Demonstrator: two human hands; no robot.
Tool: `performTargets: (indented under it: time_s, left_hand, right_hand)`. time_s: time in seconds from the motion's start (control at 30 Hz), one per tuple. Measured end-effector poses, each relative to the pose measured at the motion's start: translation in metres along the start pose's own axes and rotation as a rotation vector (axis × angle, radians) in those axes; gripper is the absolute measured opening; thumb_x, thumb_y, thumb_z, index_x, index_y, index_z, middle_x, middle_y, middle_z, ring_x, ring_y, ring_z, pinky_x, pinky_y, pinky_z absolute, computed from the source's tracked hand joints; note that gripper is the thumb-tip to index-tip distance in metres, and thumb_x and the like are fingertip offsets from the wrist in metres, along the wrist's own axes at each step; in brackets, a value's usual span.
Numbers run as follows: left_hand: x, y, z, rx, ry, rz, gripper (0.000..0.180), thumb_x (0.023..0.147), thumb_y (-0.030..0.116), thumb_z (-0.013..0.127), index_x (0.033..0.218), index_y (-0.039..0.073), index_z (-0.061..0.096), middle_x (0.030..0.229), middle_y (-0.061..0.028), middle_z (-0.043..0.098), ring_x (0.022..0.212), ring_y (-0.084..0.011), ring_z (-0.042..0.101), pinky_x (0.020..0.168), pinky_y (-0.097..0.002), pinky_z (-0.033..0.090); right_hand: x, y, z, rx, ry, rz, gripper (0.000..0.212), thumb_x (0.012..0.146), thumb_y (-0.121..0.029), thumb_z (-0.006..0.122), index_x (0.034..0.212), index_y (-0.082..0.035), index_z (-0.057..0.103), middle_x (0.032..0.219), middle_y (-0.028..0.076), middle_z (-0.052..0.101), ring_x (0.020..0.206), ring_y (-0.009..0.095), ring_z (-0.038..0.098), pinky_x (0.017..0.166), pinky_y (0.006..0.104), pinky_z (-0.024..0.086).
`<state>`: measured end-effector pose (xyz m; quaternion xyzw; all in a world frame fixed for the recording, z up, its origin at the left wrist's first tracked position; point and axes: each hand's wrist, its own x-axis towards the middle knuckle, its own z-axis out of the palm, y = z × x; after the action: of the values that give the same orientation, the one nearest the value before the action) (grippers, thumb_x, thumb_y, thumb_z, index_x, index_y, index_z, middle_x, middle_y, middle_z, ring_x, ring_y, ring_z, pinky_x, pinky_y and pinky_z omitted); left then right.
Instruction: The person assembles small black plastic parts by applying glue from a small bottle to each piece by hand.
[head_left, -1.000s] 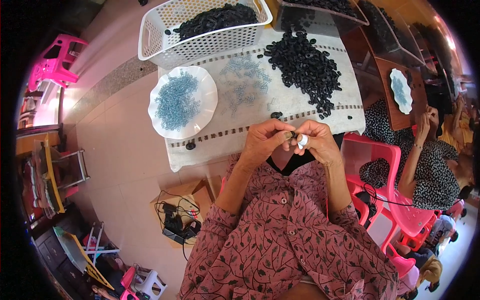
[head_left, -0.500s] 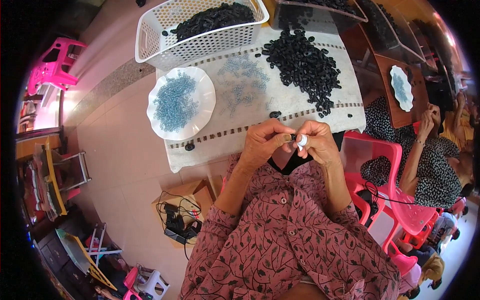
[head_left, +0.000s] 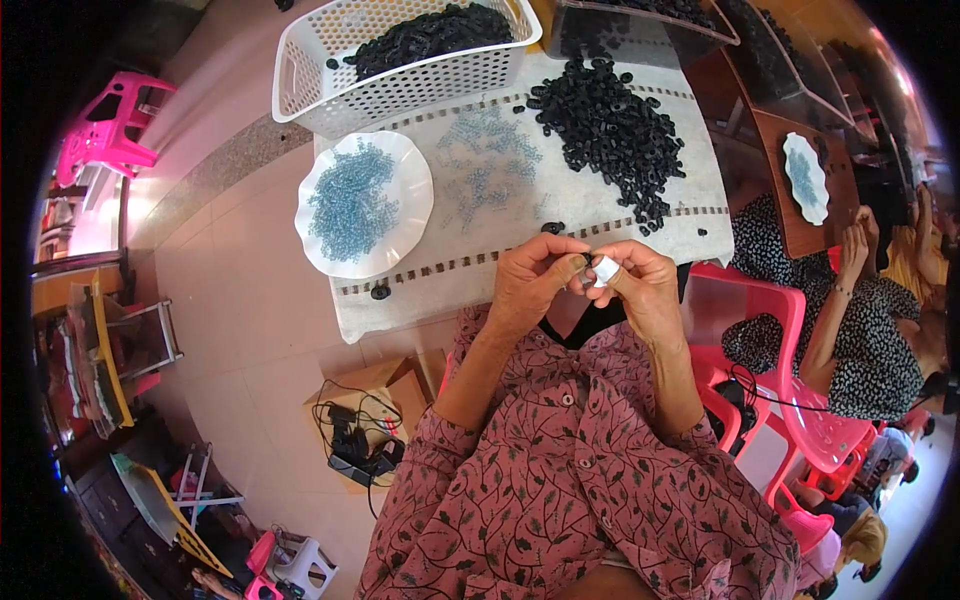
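Note:
Above the near edge of the table, both my hands meet with fingertips pinched together. My left hand [head_left: 533, 282] is closed on a small black part [head_left: 587, 259], mostly covered by the fingers. My right hand [head_left: 643, 287] is closed against the same spot. A small white piece [head_left: 605, 270] shows at its fingertips; whether it is held or wrapped round a finger I cannot tell. Just beyond my hands lies a loose black part [head_left: 552, 228], and further back spreads a heap of small black oval parts [head_left: 610, 125]. Tiny clear bluish pieces [head_left: 487, 150] are scattered to its left.
A white scalloped plate [head_left: 418, 190] of bluish pieces sits at the table's left edge. Behind stand a white perforated basket [head_left: 420, 95] and a clear bin [head_left: 640, 38] of black parts. Pink chairs [head_left: 790, 330] and a co-worker [head_left: 870, 350] are at right; a cardboard box [head_left: 400, 385] is on the floor.
My hands stay together and shift only slightly. The white piece at my right fingertips has turned and shows a broader side; the black part is still between the fingers.

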<state>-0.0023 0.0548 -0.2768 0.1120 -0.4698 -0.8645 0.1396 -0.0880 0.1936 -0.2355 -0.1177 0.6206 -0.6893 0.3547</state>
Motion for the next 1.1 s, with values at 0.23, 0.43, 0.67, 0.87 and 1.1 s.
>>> performTargets:
  time_s: [0.23, 0.43, 0.67, 0.87, 1.1]
  left_hand:
    - [0.001, -0.004, -0.002, 0.013, 0.015, -0.006, 0.016, 0.089, 0.001, 0.058, 0.103, -0.002, 0.063, 0.083, -0.0036, 0.064, 0.069, -0.0061, 0.057, 0.063, -0.0195, 0.048]
    - [0.001, -0.006, -0.003, -0.063, 0.011, -0.029, 0.017, 0.089, 0.000, 0.057, 0.104, -0.003, 0.063, 0.082, -0.0033, 0.063, 0.071, -0.0067, 0.057, 0.066, -0.0202, 0.049]
    - [0.000, -0.007, -0.001, -0.105, 0.019, -0.039, 0.018, 0.090, -0.001, 0.055, 0.106, -0.005, 0.061, 0.083, -0.0041, 0.063, 0.073, -0.0079, 0.058, 0.068, -0.0211, 0.049]
    - [0.001, -0.001, 0.001, -0.012, -0.018, -0.045, 0.017, 0.090, -0.001, 0.054, 0.106, -0.004, 0.062, 0.084, -0.0033, 0.063, 0.075, -0.0076, 0.058, 0.070, -0.0216, 0.049]
    - [0.000, -0.005, -0.001, 0.029, -0.003, -0.034, 0.018, 0.090, 0.000, 0.056, 0.105, -0.001, 0.064, 0.082, -0.0035, 0.064, 0.074, -0.0085, 0.059, 0.070, -0.0222, 0.049]
  right_hand:
    - [-0.004, -0.006, 0.004, -0.042, -0.022, -0.022, 0.019, 0.088, 0.004, 0.053, 0.105, 0.004, 0.061, 0.086, 0.011, 0.067, 0.072, 0.015, 0.065, 0.060, 0.0232, 0.054]
    - [-0.004, -0.007, 0.008, -0.105, 0.026, -0.021, 0.021, 0.087, 0.004, 0.053, 0.106, 0.006, 0.060, 0.085, 0.011, 0.066, 0.072, 0.014, 0.065, 0.061, 0.0232, 0.054]
    - [-0.004, -0.003, 0.011, -0.139, 0.103, -0.015, 0.016, 0.086, 0.003, 0.054, 0.101, 0.005, 0.059, 0.082, 0.011, 0.066, 0.070, 0.012, 0.065, 0.059, 0.0221, 0.053]
    - [-0.003, 0.000, 0.009, -0.140, 0.121, -0.047, 0.015, 0.086, 0.004, 0.053, 0.100, 0.005, 0.059, 0.081, 0.010, 0.066, 0.071, 0.012, 0.065, 0.059, 0.0217, 0.053]
    - [-0.004, 0.005, 0.008, -0.143, 0.107, -0.024, 0.017, 0.086, 0.004, 0.052, 0.101, 0.004, 0.059, 0.082, 0.009, 0.067, 0.071, 0.011, 0.065, 0.060, 0.0216, 0.053]
